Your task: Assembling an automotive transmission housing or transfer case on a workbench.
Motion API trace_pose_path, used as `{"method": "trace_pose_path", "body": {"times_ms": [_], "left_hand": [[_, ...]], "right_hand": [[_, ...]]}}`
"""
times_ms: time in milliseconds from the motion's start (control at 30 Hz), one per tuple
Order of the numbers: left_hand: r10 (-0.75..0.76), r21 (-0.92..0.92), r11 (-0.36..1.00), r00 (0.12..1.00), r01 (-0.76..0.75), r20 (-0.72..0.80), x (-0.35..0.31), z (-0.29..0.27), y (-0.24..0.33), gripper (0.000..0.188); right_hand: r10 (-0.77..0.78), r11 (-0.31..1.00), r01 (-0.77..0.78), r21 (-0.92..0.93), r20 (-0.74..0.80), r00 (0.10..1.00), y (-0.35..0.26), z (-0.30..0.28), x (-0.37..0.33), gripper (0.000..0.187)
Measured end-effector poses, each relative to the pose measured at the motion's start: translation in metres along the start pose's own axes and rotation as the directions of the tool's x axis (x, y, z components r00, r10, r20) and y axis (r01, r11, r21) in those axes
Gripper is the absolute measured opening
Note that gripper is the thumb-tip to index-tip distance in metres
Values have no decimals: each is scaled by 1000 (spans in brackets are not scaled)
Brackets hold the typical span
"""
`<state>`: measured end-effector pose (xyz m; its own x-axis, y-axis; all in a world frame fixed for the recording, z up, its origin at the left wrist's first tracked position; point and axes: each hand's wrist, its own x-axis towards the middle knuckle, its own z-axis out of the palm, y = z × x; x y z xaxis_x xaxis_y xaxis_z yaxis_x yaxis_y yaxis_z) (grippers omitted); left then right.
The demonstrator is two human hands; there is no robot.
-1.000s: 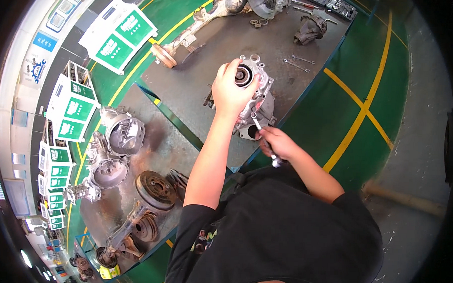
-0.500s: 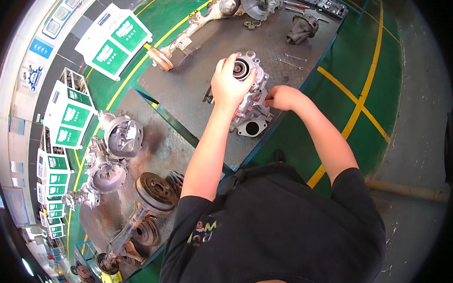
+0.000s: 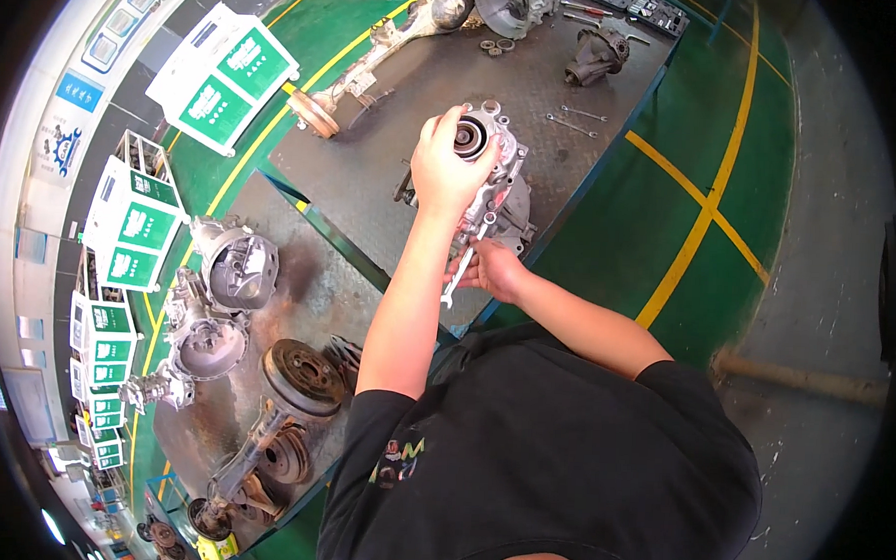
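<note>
A silvery metal gear housing [image 3: 511, 174] with a dark round bearing opening on top stands on the metal workbench [image 3: 372, 198]. My left hand [image 3: 446, 169] is wrapped round its upper end, fingers and thumb on either side of the opening. At the near side of the housing, my right hand [image 3: 496, 270] is closed on a combination wrench [image 3: 466, 259]. The wrench slants, its ring end up against the housing and its open jaw down toward me. Some right fingers are hidden behind it.
Two small wrenches [image 3: 576, 123], a dark differential [image 3: 596, 56] and some rings [image 3: 496, 47] lie farther along the bench. An axle [image 3: 377, 55] stretches along its far left. Bell housings [image 3: 239, 270] and a rusty drum [image 3: 305, 376] rest on the nearer left bench.
My right hand has moved down and left from the housing's right side to its near side, and the wrench now shows along its length. The left hand keeps its hold.
</note>
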<state>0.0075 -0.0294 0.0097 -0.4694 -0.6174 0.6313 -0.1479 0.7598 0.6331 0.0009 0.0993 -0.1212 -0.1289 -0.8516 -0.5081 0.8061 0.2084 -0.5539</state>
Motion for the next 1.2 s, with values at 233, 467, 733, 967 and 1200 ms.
{"method": "trace_pose_path", "body": {"times_ms": [233,467,733,967,1200], "left_hand": [[9,15,1000,1000,-9,4,0,-1,0,57],[10,8,1000,1000,-10,0,0,-1,-1,58],[8,-14,1000,1000,-8,6,1,1,3,57],[3,31,1000,1000,-3,-15,0,0,-1,56],[-12,-2,1000,1000,12,3,0,-2,6,51]], "right_hand": [[-341,657,200,-727,-51,939,-40,-53,-36,24],[-232,-115,24,-993,50,971,-150,-31,-41,35],[23,-299,-44,-953,-54,998,-188,-15,-3,37],[170,456,-177,-872,-110,979,-118,-41,-25,36],[76,997,-75,11,-90,993,-23,3,-12,32]]}}
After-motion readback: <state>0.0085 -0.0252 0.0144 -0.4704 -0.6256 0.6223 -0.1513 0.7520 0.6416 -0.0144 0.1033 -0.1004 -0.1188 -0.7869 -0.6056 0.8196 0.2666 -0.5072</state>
